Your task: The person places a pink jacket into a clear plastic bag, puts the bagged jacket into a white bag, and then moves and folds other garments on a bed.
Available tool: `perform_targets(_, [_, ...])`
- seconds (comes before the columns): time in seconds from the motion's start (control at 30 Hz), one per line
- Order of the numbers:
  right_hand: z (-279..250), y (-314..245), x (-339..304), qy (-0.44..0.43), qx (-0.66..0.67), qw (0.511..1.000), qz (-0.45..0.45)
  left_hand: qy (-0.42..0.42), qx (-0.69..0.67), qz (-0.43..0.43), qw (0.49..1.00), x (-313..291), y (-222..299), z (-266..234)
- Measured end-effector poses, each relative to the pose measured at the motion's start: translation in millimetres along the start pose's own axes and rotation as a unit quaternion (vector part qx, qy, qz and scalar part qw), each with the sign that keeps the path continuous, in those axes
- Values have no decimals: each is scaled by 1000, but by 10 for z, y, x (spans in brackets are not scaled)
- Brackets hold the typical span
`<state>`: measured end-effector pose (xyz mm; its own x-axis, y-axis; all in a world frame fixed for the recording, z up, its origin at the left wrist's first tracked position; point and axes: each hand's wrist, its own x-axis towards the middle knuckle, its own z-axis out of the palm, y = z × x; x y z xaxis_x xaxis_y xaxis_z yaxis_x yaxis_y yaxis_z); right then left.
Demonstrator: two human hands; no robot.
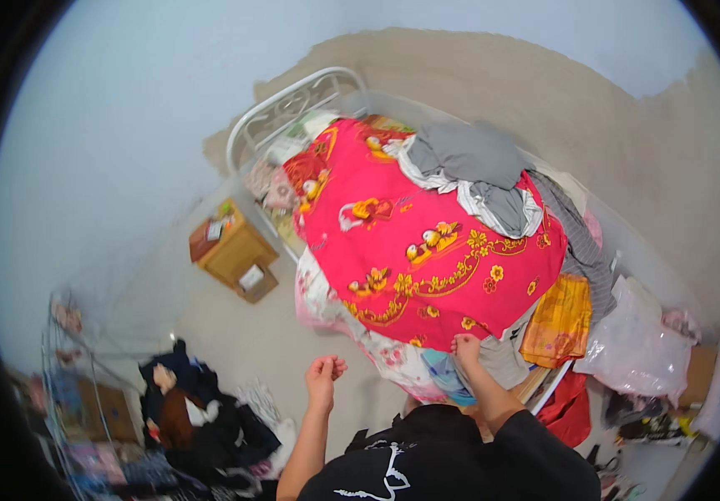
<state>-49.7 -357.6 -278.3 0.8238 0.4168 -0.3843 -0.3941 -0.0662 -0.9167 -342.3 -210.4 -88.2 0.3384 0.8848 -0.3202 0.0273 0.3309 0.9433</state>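
A bright red quilt cover with yellow flowers and bird figures lies spread over the bed, uneven at its edges. At its near edge, my right hand is closed on the red cloth; the fingertips are hidden. My left hand hangs over the floor beside the bed, its fingers loosely bent and apart, with nothing seen in them. Grey and striped bedding lies heaped on the far right of the red cover. Below the near edge show a white floral sheet and a light blue cloth.
A white metal headboard stands at the far left end. Next to it is a wooden bedside cabinet. Dark clothes are piled on the lower left. An orange folded cloth and a clear plastic bag lie at the right.
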Motion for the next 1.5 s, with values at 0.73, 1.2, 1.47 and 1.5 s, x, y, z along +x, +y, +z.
perform_targets(0.73, [751, -1873, 3324, 277, -362, 869, -190, -275, 58, -161, 946, 3395, 258, 1090])
perform_targets(1.2, [2678, -1711, 2381, -62, -529, 838, -120, -318, 164, -242, 902, 4942, 732, 1145])
perform_targets(1.47, [2707, -1091, 760, -206, -110, 956, 178, -421, 191, -182, 868, 4356, 316, 2427])
perform_targets(1.5, [2476, -1076, 770, -120, -114, 984, 72, -413, 188, -171, 875, 4217, 462, 2569])
